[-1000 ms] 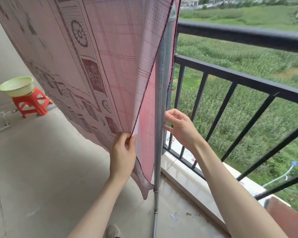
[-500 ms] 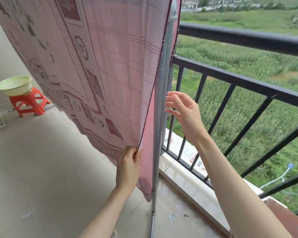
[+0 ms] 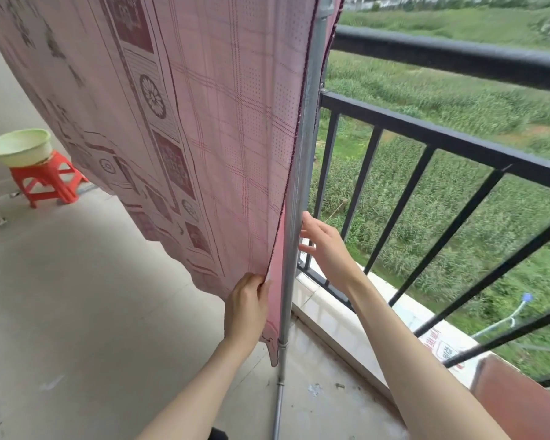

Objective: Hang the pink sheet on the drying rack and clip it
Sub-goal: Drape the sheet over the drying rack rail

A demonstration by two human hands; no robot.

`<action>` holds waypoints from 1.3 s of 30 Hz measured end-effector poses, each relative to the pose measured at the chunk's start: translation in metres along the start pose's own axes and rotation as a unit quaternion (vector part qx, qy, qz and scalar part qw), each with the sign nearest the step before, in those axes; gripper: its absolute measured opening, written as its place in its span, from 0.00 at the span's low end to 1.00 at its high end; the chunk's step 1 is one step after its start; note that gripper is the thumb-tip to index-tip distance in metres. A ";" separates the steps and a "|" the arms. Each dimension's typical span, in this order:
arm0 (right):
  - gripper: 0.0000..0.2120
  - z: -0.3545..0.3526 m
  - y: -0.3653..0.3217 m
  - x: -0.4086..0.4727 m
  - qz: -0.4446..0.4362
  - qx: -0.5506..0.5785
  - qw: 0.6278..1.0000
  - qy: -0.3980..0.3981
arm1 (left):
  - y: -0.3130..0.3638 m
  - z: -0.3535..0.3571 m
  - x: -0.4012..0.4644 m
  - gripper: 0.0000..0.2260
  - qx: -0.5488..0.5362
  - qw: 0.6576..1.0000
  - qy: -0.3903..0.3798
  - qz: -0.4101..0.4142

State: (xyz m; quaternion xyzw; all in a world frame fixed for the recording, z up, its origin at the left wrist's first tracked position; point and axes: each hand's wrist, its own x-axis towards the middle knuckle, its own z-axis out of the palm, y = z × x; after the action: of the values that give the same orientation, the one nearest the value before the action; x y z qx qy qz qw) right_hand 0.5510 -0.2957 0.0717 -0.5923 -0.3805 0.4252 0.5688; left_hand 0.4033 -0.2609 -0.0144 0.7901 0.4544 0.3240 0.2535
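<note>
- Left hand (image 3: 246, 304) pinches the patterned pink cotton sheet (image 3: 204, 122) at its hem; keep it taut.
- Right hand (image 3: 326, 246), fingers spread & empty, beside the grey metal rack pole (image 3: 294, 223): catch the back layer, even the edges.

Bright, even daylight pours in past the railing (image 3: 458, 144); the floor (image 3: 77, 312) carries only soft shade. Wide-angle bending at the edges, slight softness throughout, no glare.

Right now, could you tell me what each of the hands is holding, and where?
The left hand grips the pink sheet by its side edge, near the bottom corner. The right hand holds nothing, its fingers open beside the rack's pole.
</note>
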 end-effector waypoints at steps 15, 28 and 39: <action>0.10 0.007 0.037 -0.017 -0.035 -0.098 0.994 0.038 | -0.008 0.023 -0.010 0.13 0.102 0.988 -0.117 -0.010; 0.13 0.045 0.036 -0.028 -0.163 -0.276 0.932 0.170 | -0.014 0.013 -0.021 0.09 0.049 0.994 -0.093 -0.026; 0.05 0.041 0.044 -0.027 -0.176 -0.266 0.911 0.261 | -0.019 0.015 -0.018 0.10 0.094 0.985 -0.145 -0.005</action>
State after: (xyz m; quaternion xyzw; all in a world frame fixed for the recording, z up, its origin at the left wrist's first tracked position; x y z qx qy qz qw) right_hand 0.5020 -0.3090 0.0305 -0.7353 -0.4155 0.0314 0.5345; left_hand 0.3971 -0.2703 -0.0423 0.8468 0.4454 0.1606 0.2425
